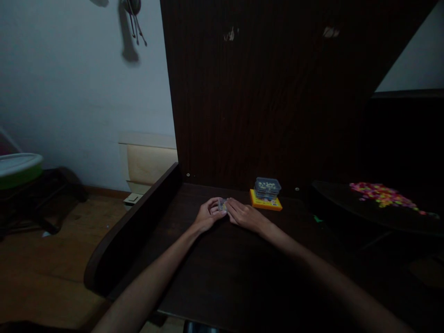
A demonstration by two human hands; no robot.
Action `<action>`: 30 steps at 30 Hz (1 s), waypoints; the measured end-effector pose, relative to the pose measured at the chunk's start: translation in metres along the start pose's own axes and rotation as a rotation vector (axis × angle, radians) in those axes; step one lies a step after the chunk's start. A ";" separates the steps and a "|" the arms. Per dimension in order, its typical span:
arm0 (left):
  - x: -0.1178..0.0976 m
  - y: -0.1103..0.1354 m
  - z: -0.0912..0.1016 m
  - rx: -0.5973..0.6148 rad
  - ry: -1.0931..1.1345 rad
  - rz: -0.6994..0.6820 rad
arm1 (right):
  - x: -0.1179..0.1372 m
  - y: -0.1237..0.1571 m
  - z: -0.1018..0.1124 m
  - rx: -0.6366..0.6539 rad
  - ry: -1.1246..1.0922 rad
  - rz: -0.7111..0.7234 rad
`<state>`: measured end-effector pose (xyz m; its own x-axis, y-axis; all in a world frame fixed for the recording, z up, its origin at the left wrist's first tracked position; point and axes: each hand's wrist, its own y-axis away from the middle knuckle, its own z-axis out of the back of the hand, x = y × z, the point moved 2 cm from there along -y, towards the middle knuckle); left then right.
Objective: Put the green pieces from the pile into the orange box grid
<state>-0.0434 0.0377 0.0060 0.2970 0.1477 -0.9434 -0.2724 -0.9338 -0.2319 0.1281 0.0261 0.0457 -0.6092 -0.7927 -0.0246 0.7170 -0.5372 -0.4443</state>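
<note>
A small clear plastic box [221,203] with pale yellowish bits in it is between my two hands, above the dark wooden tabletop [215,268]. My left hand [208,214] grips its left side, with the fingers curled behind and the thumb in front. From the right, my right hand [243,215] presses its closed fingers over the box and covers part of it. The exact contents are too small and dim to make out. Just beyond my right hand, stacked clear plastic boxes [267,186] with pale pieces rest on a yellow-orange packet [265,201].
A tall dark wooden panel [270,106] rises behind the tabletop, and a raised side board [135,226] borders its left. On the right, a dark surface [333,199] bears a pile of small colourful pieces [385,194]. A green tub with a white lid [21,171] stands far left.
</note>
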 end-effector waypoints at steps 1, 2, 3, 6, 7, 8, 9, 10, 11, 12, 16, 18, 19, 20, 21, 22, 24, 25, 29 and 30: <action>0.001 -0.001 0.001 -0.007 0.008 0.000 | 0.001 -0.002 -0.002 0.010 0.010 0.016; 0.002 -0.002 0.003 -0.016 0.014 -0.003 | 0.002 -0.004 -0.003 0.021 0.017 0.039; 0.003 -0.003 0.004 -0.026 0.019 -0.005 | 0.002 -0.006 -0.003 0.033 0.024 0.065; 0.006 -0.005 0.008 -0.059 0.018 0.001 | 0.002 -0.014 -0.005 0.058 0.030 0.121; 0.006 -0.006 0.009 -0.067 0.013 0.006 | 0.001 -0.017 -0.005 0.061 0.025 0.121; 0.006 -0.007 0.010 -0.076 0.009 0.009 | -0.001 -0.020 -0.005 0.063 0.016 0.112; 0.006 -0.008 0.012 -0.084 0.008 0.010 | -0.003 -0.023 -0.005 0.065 0.003 0.094; 0.004 -0.009 0.013 -0.090 0.010 0.009 | -0.005 -0.027 -0.004 0.069 -0.013 0.074; 0.002 -0.010 0.014 -0.094 0.013 0.006 | -0.007 -0.030 -0.003 0.070 -0.030 0.054; 0.000 -0.010 0.016 -0.094 0.014 0.001 | -0.009 -0.033 -0.002 0.061 -0.051 0.033; -0.012 -0.012 0.025 -0.098 -0.038 -0.006 | -0.012 -0.043 0.001 -0.100 -0.255 -0.123; -0.015 -0.012 0.032 -0.132 -0.073 0.001 | -0.012 -0.046 -0.005 -0.192 -0.396 -0.251; -0.016 -0.013 0.035 -0.151 -0.083 0.001 | -0.012 -0.048 -0.011 -0.232 -0.460 -0.312; -0.016 -0.013 0.038 -0.161 -0.091 -0.003 | -0.013 -0.051 -0.017 -0.268 -0.515 -0.360; -0.016 -0.014 0.041 -0.161 -0.100 -0.014 | -0.014 -0.054 -0.025 -0.308 -0.569 -0.401; -0.016 -0.014 0.044 -0.154 -0.116 -0.034 | -0.015 -0.058 -0.033 -0.355 -0.624 -0.439; -0.016 -0.015 0.048 -0.135 -0.192 -0.091 | -0.021 -0.067 -0.050 -0.447 -0.762 -0.519; -0.017 -0.015 0.050 -0.133 -0.259 -0.126 | -0.024 -0.072 -0.058 -0.490 -0.838 -0.555; -0.022 -0.014 0.056 -0.172 -0.653 -0.248 | -0.032 -0.091 -0.091 -0.688 -1.062 -0.749; -0.023 -0.013 0.057 -0.182 -0.743 -0.276 | -0.031 -0.096 -0.098 -0.717 -1.102 -0.780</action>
<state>-0.0990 0.0654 0.0177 -0.3711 0.4980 -0.7837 -0.1057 -0.8612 -0.4972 0.0450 0.1308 0.0009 0.0340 -0.3739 0.9268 -0.1602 -0.9174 -0.3642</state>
